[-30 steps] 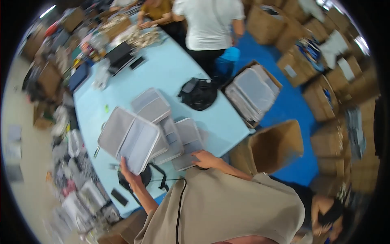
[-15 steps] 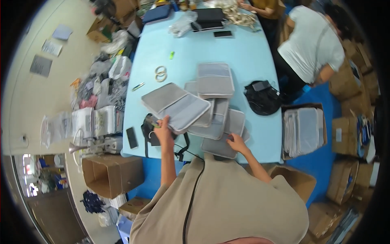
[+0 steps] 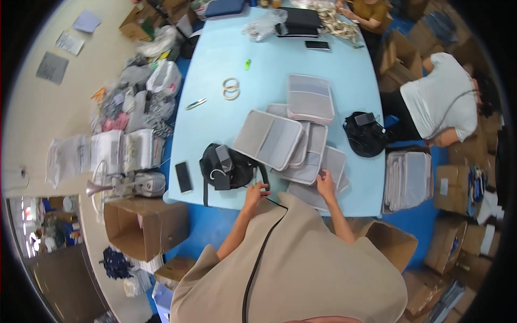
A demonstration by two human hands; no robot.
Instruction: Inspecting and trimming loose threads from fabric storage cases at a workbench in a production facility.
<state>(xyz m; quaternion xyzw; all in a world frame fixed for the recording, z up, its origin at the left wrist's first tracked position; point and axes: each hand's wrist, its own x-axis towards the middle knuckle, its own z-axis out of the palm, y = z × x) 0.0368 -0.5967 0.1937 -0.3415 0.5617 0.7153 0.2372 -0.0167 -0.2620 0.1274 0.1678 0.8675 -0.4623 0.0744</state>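
The left hand point(image 3: 255, 196) has its fingers curled narrow near the black strap point(image 3: 264, 175); whether they grip anything, I cannot tell. The right hand point(image 3: 325, 188) has its fingers close together at the edge of the grey cases point(image 3: 267, 141), perhaps to steady them, though a firm pinch is unclear. The cases lie overlapped on the table point(image 3: 215, 62), just beyond and between both sets of fingers, probably to leave edges within reach. The black headgear point(image 3: 222, 166) sits left of the left fingers, apparently set aside.
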